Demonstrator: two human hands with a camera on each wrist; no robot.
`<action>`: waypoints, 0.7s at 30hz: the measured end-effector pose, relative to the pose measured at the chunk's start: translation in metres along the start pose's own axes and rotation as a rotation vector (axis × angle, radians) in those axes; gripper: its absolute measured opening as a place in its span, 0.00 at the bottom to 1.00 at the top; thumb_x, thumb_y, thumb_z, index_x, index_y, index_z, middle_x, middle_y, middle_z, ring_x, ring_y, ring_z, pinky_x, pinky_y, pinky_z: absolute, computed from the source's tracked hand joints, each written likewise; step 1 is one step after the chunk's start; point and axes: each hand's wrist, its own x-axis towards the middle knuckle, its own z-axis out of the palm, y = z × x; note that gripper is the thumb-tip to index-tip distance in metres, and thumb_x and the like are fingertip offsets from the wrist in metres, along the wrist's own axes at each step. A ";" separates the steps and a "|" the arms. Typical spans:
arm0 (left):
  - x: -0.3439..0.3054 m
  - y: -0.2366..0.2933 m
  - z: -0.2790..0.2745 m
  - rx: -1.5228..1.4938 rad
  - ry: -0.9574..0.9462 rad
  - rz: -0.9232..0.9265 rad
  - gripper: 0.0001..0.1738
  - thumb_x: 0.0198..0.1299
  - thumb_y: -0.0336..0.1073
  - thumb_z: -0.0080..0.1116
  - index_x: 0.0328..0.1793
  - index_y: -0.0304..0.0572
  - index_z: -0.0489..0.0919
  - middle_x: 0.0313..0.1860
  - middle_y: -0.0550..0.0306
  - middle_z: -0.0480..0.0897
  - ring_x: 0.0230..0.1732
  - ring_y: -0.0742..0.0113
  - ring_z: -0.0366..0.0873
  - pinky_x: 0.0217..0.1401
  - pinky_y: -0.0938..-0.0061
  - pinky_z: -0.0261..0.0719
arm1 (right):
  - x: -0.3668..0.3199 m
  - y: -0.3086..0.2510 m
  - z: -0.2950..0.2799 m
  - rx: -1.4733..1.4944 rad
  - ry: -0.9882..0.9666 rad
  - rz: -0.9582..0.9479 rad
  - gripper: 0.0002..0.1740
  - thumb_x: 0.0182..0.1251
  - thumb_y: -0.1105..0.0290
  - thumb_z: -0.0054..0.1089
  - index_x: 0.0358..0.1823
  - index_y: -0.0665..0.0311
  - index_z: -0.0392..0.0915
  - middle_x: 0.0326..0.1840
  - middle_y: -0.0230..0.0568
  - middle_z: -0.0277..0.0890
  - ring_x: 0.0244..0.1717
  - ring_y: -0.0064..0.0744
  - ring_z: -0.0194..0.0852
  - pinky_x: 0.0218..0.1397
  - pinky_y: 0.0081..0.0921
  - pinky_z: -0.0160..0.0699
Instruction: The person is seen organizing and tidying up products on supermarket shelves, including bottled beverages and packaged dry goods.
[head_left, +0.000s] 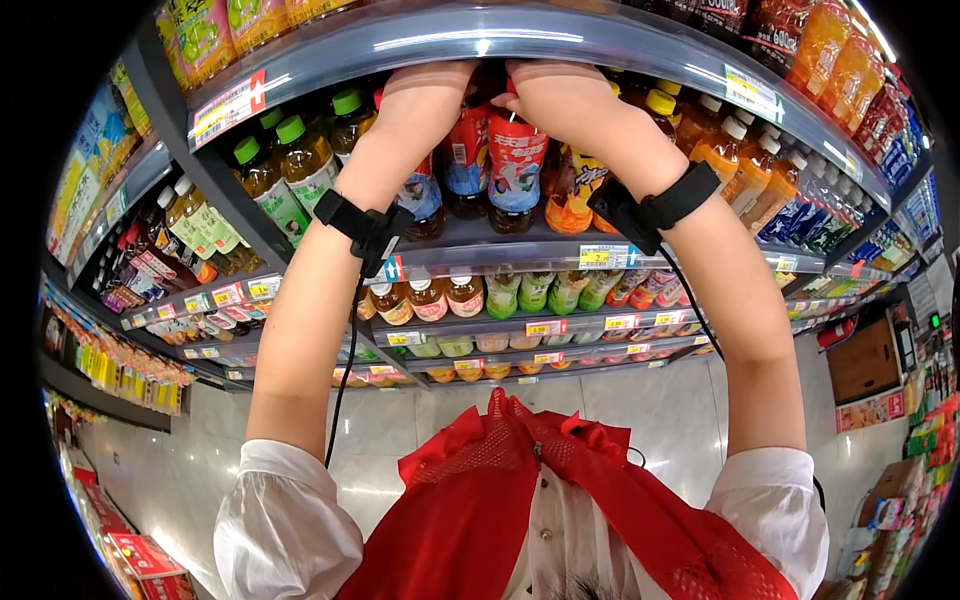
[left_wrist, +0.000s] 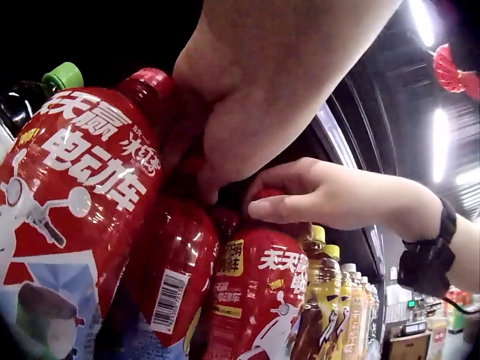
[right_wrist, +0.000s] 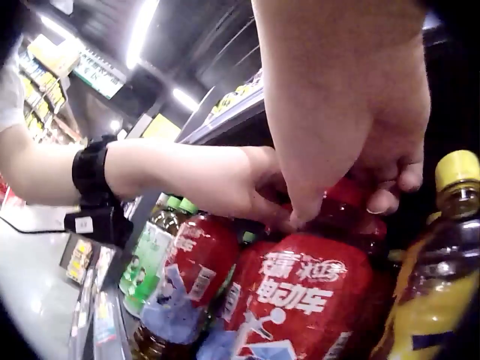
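Note:
Several bottles of dark drink with red labels stand side by side on a shelf, under the edge of the shelf above. My right hand (right_wrist: 360, 142) holds the red-labelled bottle on the right (head_left: 517, 165) by its neck, thumb on the near side and fingers curled over the far side. In the left wrist view my left hand (left_wrist: 240, 105) reaches down behind the left red bottle (left_wrist: 82, 172). Its thumb and fingers close around the top of the middle red bottle (left_wrist: 172, 270), whose cap is mostly hidden. In the head view the upper shelf covers both hands' fingers.
The upper shelf edge (head_left: 480, 40) hangs just over my wrists. Green-capped bottles (head_left: 305, 165) stand left, yellow-capped bottles (right_wrist: 442, 247) right. Lower shelves hold more drinks, such as green bottles (head_left: 535, 292). Cables run from the wrist straps (head_left: 685, 195) down my arms.

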 end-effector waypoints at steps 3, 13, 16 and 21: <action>-0.001 -0.001 -0.002 0.005 0.028 0.017 0.16 0.51 0.30 0.54 0.49 0.44 0.74 0.40 0.43 0.77 0.43 0.45 0.73 0.42 0.59 0.73 | 0.000 0.004 -0.008 0.029 -0.040 -0.035 0.15 0.58 0.61 0.55 0.38 0.67 0.71 0.26 0.51 0.73 0.30 0.49 0.73 0.33 0.37 0.71; 0.011 -0.034 -0.009 -0.278 -0.213 0.089 0.16 0.53 0.27 0.51 0.50 0.41 0.72 0.44 0.46 0.76 0.47 0.50 0.72 0.48 0.64 0.69 | 0.013 0.028 -0.012 0.459 -0.249 0.048 0.11 0.55 0.74 0.55 0.41 0.62 0.71 0.40 0.46 0.73 0.43 0.46 0.70 0.43 0.34 0.69; 0.019 -0.049 -0.005 -0.419 -0.329 0.116 0.17 0.54 0.27 0.50 0.52 0.42 0.71 0.47 0.47 0.75 0.48 0.51 0.71 0.50 0.65 0.68 | 0.023 0.034 -0.005 0.482 -0.270 0.024 0.14 0.55 0.65 0.58 0.41 0.63 0.71 0.39 0.48 0.72 0.43 0.46 0.70 0.44 0.34 0.69; 0.024 -0.048 -0.007 -0.428 -0.357 0.085 0.16 0.57 0.32 0.49 0.53 0.42 0.70 0.49 0.46 0.75 0.49 0.50 0.71 0.52 0.65 0.67 | 0.029 0.017 0.007 -0.044 0.100 0.060 0.25 0.54 0.51 0.57 0.41 0.67 0.73 0.34 0.51 0.73 0.39 0.47 0.72 0.43 0.34 0.70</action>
